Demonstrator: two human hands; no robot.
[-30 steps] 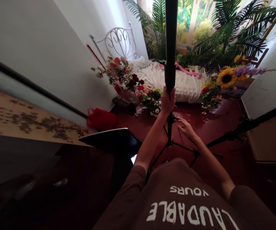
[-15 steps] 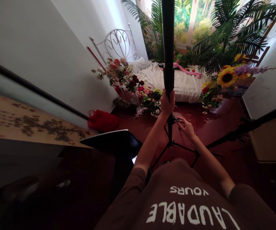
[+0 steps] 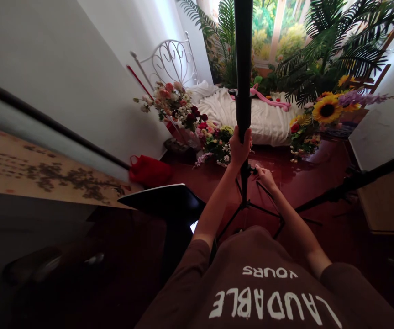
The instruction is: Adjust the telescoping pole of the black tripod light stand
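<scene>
A tall black light stand (image 3: 243, 68) rises upright in front of me, on thin spread legs. My left hand (image 3: 240, 147) is wrapped round its pole. Lower down, my right hand (image 3: 265, 177) is closed with its fingertips on a small black clamp knob (image 3: 252, 171) at the pole's right side. The fingers partly cover the knob. Where the pole's top ends is out of view.
Beyond stands a bed (image 3: 265, 130) with white cloth, flanked by flowers (image 3: 213, 137) and sunflowers (image 3: 327, 109). A second black stand (image 3: 357, 180) slants in at right. A dark chair-like thing (image 3: 169, 201) and a red bag (image 3: 149, 170) are at left.
The view has shifted slightly. My left hand keeps its grip on the pole, and my right fingers have changed pose a little at the knob.
</scene>
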